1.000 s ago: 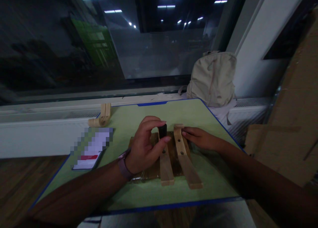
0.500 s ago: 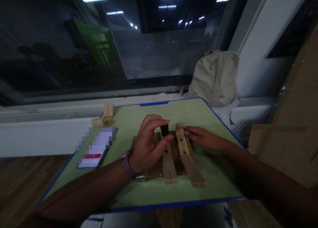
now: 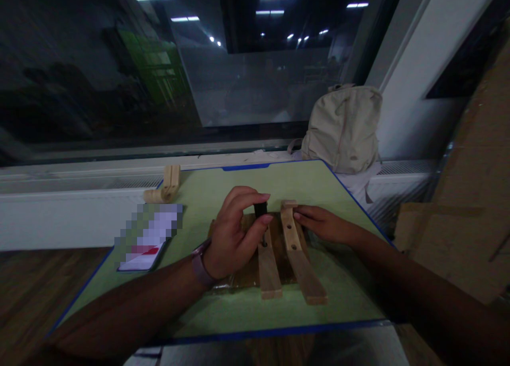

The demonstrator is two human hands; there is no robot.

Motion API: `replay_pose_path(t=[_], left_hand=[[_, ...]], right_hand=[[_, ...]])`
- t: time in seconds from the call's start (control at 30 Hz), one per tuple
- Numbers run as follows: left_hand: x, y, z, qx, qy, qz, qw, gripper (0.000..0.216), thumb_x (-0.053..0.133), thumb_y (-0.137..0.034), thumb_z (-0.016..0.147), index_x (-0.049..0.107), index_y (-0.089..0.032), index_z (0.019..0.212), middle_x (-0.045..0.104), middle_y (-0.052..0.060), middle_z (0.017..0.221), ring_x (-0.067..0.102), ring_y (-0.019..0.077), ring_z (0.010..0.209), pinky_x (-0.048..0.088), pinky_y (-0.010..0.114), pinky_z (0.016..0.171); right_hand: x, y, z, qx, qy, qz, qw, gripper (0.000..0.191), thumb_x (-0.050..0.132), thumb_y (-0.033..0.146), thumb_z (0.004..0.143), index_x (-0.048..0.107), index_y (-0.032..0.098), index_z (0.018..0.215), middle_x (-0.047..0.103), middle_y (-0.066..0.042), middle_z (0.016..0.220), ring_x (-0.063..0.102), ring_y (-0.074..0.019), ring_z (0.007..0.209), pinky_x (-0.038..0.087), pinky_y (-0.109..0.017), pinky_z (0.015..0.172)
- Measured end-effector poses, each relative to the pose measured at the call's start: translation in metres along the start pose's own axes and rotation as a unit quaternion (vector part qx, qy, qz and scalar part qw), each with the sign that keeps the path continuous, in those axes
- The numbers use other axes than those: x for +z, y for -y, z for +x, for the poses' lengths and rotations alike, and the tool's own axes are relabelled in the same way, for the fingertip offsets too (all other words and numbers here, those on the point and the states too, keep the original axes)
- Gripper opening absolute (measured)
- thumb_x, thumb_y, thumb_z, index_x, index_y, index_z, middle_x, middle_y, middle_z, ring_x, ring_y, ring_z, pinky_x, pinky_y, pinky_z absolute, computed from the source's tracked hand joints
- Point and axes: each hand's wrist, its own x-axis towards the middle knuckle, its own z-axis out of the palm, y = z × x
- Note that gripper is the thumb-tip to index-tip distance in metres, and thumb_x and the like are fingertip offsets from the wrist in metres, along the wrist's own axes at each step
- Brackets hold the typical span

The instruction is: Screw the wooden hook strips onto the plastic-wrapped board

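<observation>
My left hand pinches the black handle of a small screwdriver between thumb and fingertips. Its thin shaft points down at a hole in the left wooden piece, which lies lengthwise on a shiny brown taped pad. Beside it lies the right wooden piece, curved, with two dark holes and a raised far end. My right hand is closed at that far end, its fingertips against the wood's right side. Part of the left piece's far end is hidden behind my left hand.
A green, blue-edged table bears everything. On its left lies a phone with a lit, partly blurred screen; behind it stand more wooden pieces. A beige backpack leans at the window, and cardboard stands at right.
The screwdriver handle is tilted slightly more to the left, and its shaft now shows below my left thumb. My right hand stays by the right piece. The view has shifted slightly.
</observation>
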Motion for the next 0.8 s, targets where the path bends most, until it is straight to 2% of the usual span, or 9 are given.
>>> replay_pose_path(t=[0.23,0.33,0.43,0.5,0.67,0.73,0.8], left_hand=[[0.0055,-0.0034,-0.0068,-0.101,0.002,-0.046,0.994,0.04,0.047,-0.017,0.102,0.048,-0.026,0.141,0.067,0.008,0.113,0.066,0.0158,0.101,0.055,0.03,0.085],[0.0052,-0.0009,-0.0048,-0.082,0.011,-0.055,0.995,0.037,0.05,-0.02,0.102,0.05,-0.025,0.138,0.065,0.008,0.114,0.065,0.0171,0.103,0.054,0.032,0.088],[0.0028,0.0015,-0.0012,-0.026,0.0,-0.018,0.999,0.039,0.066,-0.022,0.093,0.056,-0.026,0.131,0.061,0.008,0.115,0.06,0.0201,0.107,0.052,0.035,0.091],[0.0022,0.0012,-0.0008,-0.016,-0.007,0.005,1.0,0.041,0.07,-0.018,0.09,0.058,-0.026,0.128,0.06,0.006,0.112,0.059,0.0191,0.106,0.05,0.034,0.092],[0.0057,-0.0024,-0.0051,-0.073,0.005,-0.042,0.996,0.042,0.049,-0.015,0.1,0.047,-0.025,0.141,0.062,0.008,0.115,0.062,0.0162,0.103,0.053,0.03,0.085],[0.0064,-0.0026,-0.0046,-0.061,0.009,-0.055,0.997,0.04,0.045,-0.016,0.102,0.048,-0.025,0.14,0.062,0.008,0.114,0.061,0.0169,0.103,0.053,0.032,0.088],[0.0055,-0.0025,-0.0018,-0.027,0.012,-0.038,0.999,0.037,0.049,-0.017,0.1,0.051,-0.025,0.137,0.061,0.008,0.113,0.059,0.0185,0.105,0.051,0.036,0.093]], right_hand=[[0.0005,0.0011,-0.0001,0.008,0.004,0.002,1.0,0.048,0.045,0.059,0.1,0.074,0.021,0.103,0.076,-0.009,0.098,0.068,-0.0263,0.099,0.053,-0.045,0.098],[0.0003,0.0002,0.0003,0.008,0.005,0.007,1.0,0.048,0.045,0.06,0.1,0.074,0.022,0.1,0.076,-0.009,0.098,0.068,-0.0274,0.1,0.053,-0.047,0.098],[0.0002,-0.0016,0.001,0.009,0.005,0.003,1.0,0.05,0.044,0.062,0.099,0.073,0.022,0.097,0.075,-0.01,0.098,0.067,-0.0289,0.1,0.052,-0.049,0.098],[0.0003,-0.0028,0.0014,0.008,0.005,0.001,1.0,0.049,0.044,0.062,0.099,0.073,0.022,0.096,0.075,-0.009,0.097,0.067,-0.0281,0.098,0.052,-0.048,0.098],[0.0001,-0.0031,0.0013,0.003,0.007,0.005,1.0,0.048,0.044,0.06,0.1,0.073,0.022,0.098,0.075,-0.008,0.095,0.068,-0.0249,0.09,0.054,-0.046,0.096],[-0.0003,-0.0021,0.0009,0.005,0.008,0.008,1.0,0.046,0.045,0.059,0.1,0.073,0.022,0.101,0.075,-0.008,0.098,0.068,-0.0253,0.092,0.055,-0.044,0.095],[-0.0008,-0.0007,0.0004,0.007,0.01,0.013,1.0,0.045,0.046,0.059,0.1,0.073,0.023,0.104,0.076,-0.008,0.1,0.069,-0.0257,0.094,0.055,-0.044,0.094]])
